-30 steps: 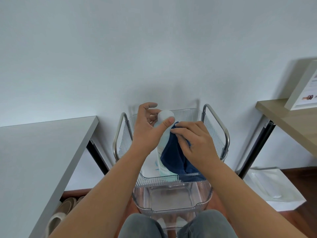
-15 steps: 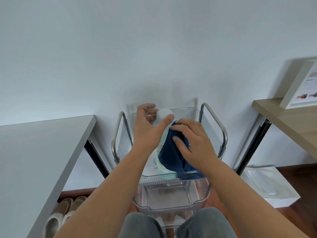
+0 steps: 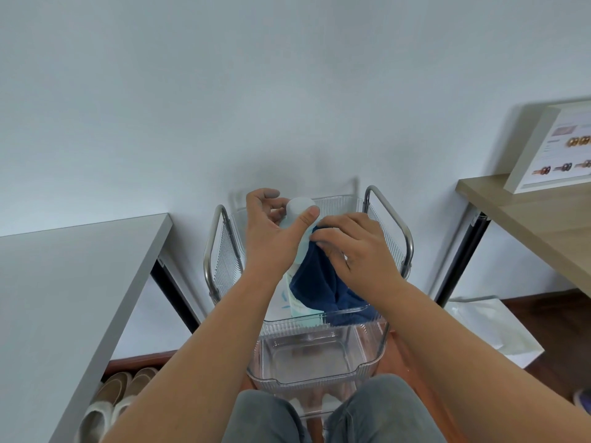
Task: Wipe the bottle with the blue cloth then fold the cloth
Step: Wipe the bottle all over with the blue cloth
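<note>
Bottle (image 3: 295,251): pale, with a white cap; stands upright in the top tray of the cart, its lower part seen through the tray's clear front wall. Printed label on the body, text too small to read.
Blue cloth (image 3: 319,282): dark blue, bunched against the right side of the bottle from just below the cap down into the tray; its lower end lies on the tray floor at the front right.
Left hand (image 3: 271,238): grips the bottle near the top, thumb laid across the front just under the cap, fingers curled round the far side.
Right hand (image 3: 358,251): presses the cloth onto the bottle, fingers bent over the cloth's upper edge (fingertips touching fabric, not the bare bottle).
Cart (image 3: 388,219): clear ribbed plastic trays on a metal frame with a looped handle at each side; stands against the white wall between two tabletops.
Lower tray (image 3: 319,375): clear, below the top tray, just ahead of the person's knees.
Left tabletop (image 3: 64,298): grey, on black legs, just beside the cart.
Right tabletop (image 3: 527,212): light wood, on a black leg.
White box (image 3: 550,151): printed panel with small pictures, stands tilted on the right tabletop.
Slippers (image 3: 112,404): a beige pair on the floor under the left tabletop.
White bag (image 3: 489,327): lies on the floor to the right of the cart.
</note>
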